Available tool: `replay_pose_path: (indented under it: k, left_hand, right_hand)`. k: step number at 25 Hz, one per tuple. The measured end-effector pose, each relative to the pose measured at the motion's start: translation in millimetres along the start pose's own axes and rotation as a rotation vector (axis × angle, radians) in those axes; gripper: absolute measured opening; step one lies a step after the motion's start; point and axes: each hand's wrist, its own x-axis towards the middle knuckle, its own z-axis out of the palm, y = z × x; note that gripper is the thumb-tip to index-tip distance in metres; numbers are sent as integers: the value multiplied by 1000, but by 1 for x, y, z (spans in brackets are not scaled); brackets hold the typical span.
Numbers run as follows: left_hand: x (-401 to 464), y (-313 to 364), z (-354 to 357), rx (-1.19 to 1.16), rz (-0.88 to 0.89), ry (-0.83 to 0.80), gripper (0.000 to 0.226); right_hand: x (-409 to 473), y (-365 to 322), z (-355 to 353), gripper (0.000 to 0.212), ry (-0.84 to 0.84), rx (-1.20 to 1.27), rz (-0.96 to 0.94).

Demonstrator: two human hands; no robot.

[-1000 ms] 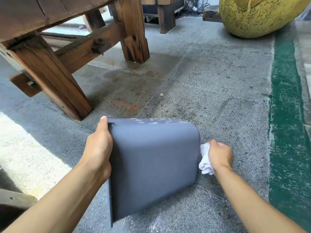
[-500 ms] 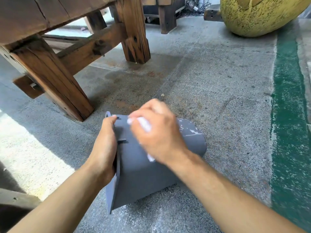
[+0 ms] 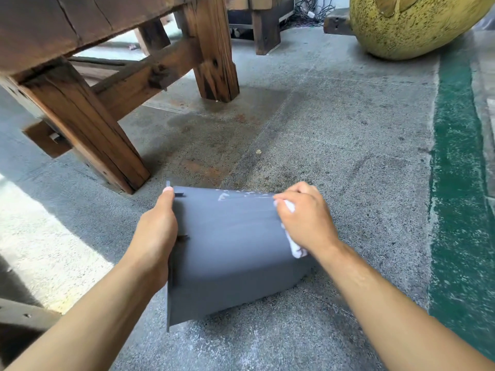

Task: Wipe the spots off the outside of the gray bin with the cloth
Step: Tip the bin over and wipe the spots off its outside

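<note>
The gray bin [image 3: 227, 253] lies on its side on the concrete floor, its rim toward the left. My left hand [image 3: 158, 231] grips that rim. White smears [image 3: 235, 195] show along the bin's far top edge. My right hand [image 3: 305, 218] presses a white cloth [image 3: 293, 245] against the bin's upper right corner; most of the cloth is hidden under the hand.
A heavy wooden bench [image 3: 88, 113] stands at the left and back, its near leg close to the bin. A large yellow speckled object [image 3: 407, 25] sits at the far right. A green floor strip [image 3: 460, 183] runs along the right side.
My right hand with the cloth went from the bin's right side, over its top near the rim, and now sits at the upper right corner. The bin turned slightly.
</note>
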Motion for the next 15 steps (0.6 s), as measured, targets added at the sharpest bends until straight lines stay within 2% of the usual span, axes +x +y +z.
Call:
replay_pose_path:
  k: [2,5,7,9,12,15]
  left_hand:
    - [-1,1,0,14,-4,-15,46]
    - [1,1,0,42,22,-37,47]
    - [1,1,-1,37,32,-47,51]
    - [3,0,-4,14,12,-35,52]
    - [3,4,-6,-19,8,-10,53]
    - [0,1,-3,-48,5,-55,67]
  right_hand:
    - [-5,37,-20,19,66,-21,172]
    - [-20,71,-33,23,79,-43,477]
    - [-26,77,-37,24,116,-69,532]
    - [-21,62,-43,22,193,-51,483]
    - [-5,8,-51,14,275,102,271]
    - [-6,-68,-34,11,162,217,-62]
